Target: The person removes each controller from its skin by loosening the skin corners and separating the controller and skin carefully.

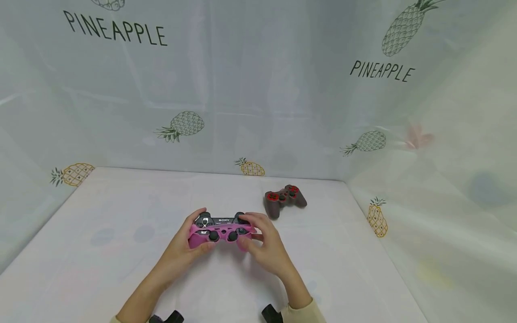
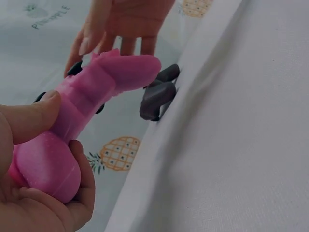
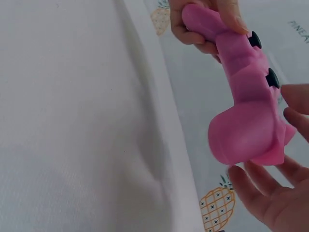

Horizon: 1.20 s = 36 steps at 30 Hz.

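Left hand (image 1: pixel 181 249) is wrapped round pink-sleeved controller (image 1: pixel 223 229) at 9 o'clock, right hand (image 1: pixel 268 249) loosely spread at 3; light, soft-skinned handling expected, best held by both grips (image 3: pixel 244 133).

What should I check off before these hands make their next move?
1. Left hand has hold of one handle: ok, fingers wrap around it.
2. Right hand has a firm hold: cannot tell; its fingers look loose around the other end.
3. Pink cover fully on: not ok; the upper strip of the black controller, with its SONY lettering, is bare.
4. Both thumbsticks poke through the cover: ok.
5. Second controller out of the way: ok, it lies apart on the table, beyond the right hand.
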Motion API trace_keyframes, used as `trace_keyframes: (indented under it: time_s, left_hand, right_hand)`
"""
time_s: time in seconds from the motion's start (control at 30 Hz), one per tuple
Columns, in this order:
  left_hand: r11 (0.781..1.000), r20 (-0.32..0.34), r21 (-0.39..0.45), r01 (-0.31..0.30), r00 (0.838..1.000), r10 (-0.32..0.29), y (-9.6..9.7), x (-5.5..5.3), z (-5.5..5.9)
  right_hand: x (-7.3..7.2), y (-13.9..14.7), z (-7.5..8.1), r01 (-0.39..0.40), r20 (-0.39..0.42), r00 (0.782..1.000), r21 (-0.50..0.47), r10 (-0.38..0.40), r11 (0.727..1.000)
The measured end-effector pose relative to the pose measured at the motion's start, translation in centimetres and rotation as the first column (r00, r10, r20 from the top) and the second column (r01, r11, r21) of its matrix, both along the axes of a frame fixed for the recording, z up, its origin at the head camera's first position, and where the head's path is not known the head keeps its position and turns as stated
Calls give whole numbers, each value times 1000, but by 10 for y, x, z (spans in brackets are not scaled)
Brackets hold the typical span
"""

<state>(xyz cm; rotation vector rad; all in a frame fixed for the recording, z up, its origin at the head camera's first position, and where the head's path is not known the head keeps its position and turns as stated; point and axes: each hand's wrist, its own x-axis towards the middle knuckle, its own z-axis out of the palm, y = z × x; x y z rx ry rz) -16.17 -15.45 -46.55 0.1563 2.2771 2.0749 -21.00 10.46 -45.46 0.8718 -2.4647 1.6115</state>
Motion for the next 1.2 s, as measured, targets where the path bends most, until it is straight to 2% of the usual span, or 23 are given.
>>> trace_keyframes:
  time_s: [0.17, 0.37, 0.5, 0.6, 0.73, 0.83, 0.9, 1.1, 1.2]
  left_hand:
    - [1000, 6, 4, 16, 1000, -16, 3, 0, 1]
    - [1000, -2, -25, 17, 1000, -17, 3, 0, 1]
    - [998, -13, -53, 22, 1000, -23, 4, 0, 2]
    - [998, -8, -62, 26, 1000, -27, 5, -1, 2]
    - [998, -2, -62, 28, 1000, -28, 5, -1, 1]
    - [998, -10, -54, 44, 999, -45, 5, -3, 1]
    - [997, -17, -51, 59, 998, -60, 6, -3, 0]
    - [992, -10, -114, 47, 999, -49, 6, -3, -3]
    - [987, -4, -157, 44, 999, -45, 6, -3, -3]
  right_hand:
    - [0, -1, 2, 57, -126, 990, -12, -58, 998]
    - [-1, -2, 1, 133, -254, 961, 78, -109, 988]
    - [-3, -2, -1, 156, -399, 911, 104, -102, 982]
    - [-5, -2, -1, 159, -510, 857, 114, -80, 981]
    - [-6, -2, -1, 163, -601, 797, 130, -53, 978]
    - [-7, -3, 0, 170, -631, 775, 146, -40, 975]
    - [-6, -4, 0, 173, -623, 782, 165, -33, 971]
    - [0, -11, 1, 196, -549, 833, 176, -69, 965]
    - [3, -13, 1, 210, -533, 840, 141, -104, 968]
